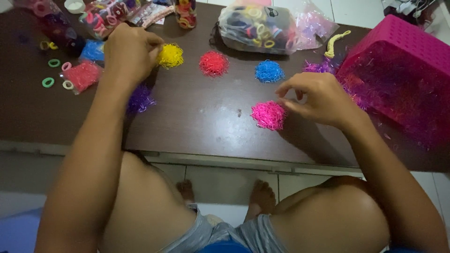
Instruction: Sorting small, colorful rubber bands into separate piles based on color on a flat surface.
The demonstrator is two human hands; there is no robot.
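Fingertips of my left hand [129, 51] are pinching together on the yellow band pile [170, 55], just to its right. Right hand [318, 97] w/ fingers loosely apart is touching the pink band pile [268, 115], lying just left; red pile [213, 63] & blue pile [269, 71] are sitting between on the table [197, 117].

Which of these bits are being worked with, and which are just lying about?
In hand:
left hand at the yellow pile
right hand at the pink pile
red pile, blue pile, purple pile
pink basket

Lying about:
clear bag of hair ties
loose rings
white lid
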